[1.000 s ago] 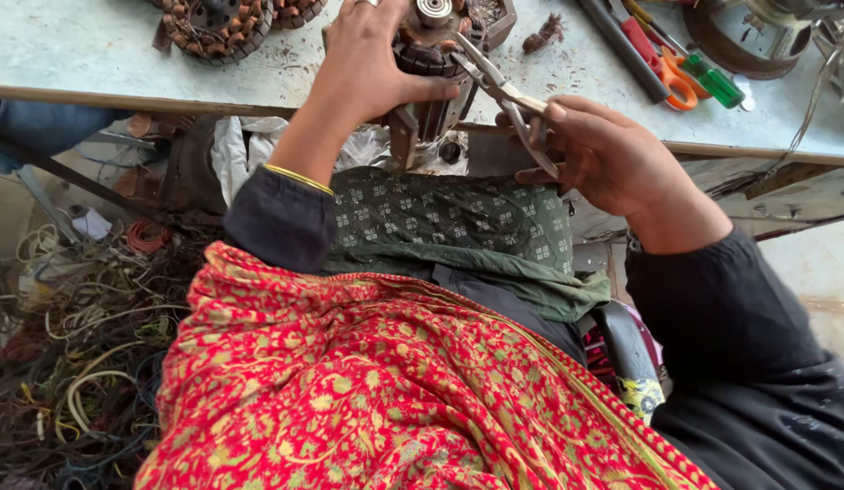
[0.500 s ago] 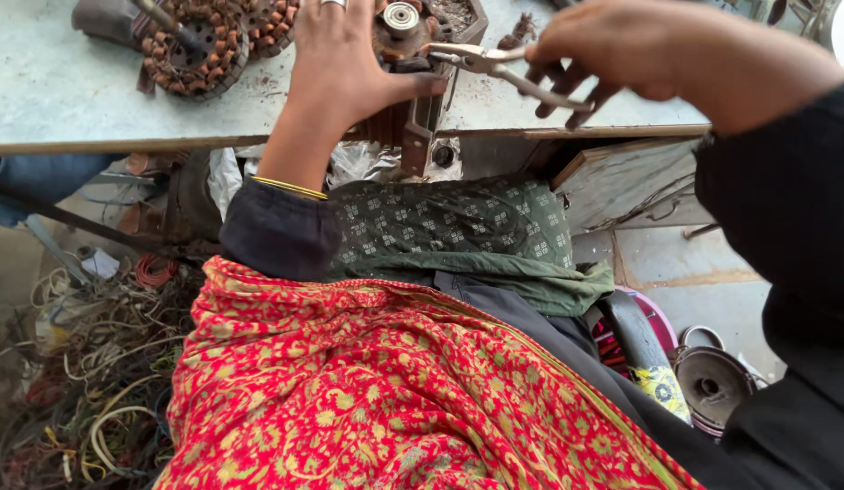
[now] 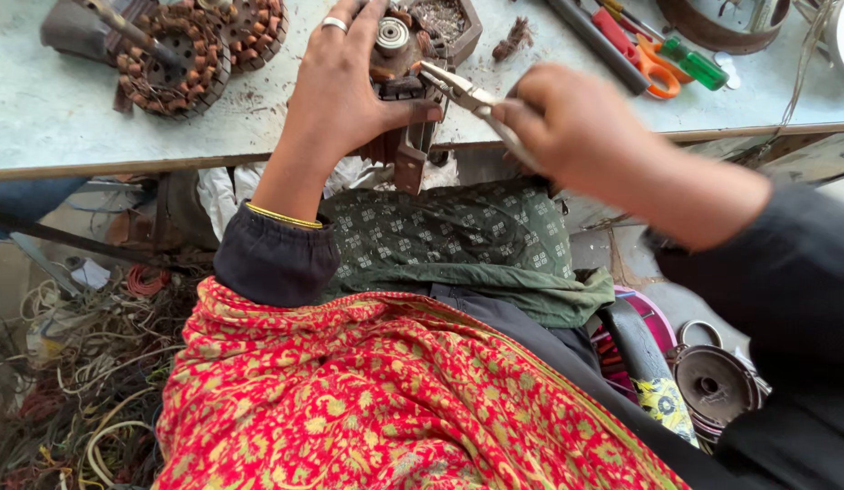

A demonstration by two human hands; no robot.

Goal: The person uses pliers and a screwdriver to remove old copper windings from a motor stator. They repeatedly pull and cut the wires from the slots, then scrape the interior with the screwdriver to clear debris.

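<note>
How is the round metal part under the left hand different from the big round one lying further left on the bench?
The motor part sits at the bench's near edge under the left hand, with the pliers in the right hand at it; the wound stator lies apart, untouched. The motor part shows a shiny bearing in the middle; the wound stator shows a ring of copper-brown coils. Both look round, dark and worn.

You're sitting in a motor repair workshop: wound stators (image 3: 172, 59) are lying on the scuffed workbench (image 3: 68, 118), a screwdriver (image 3: 680, 56) and orange-handled scissors (image 3: 653, 68) are resting beside them, scrap wire (image 3: 68, 381) is piling up on the floor, and a round metal motor cover (image 3: 715, 386) is sitting by your knee.
</note>
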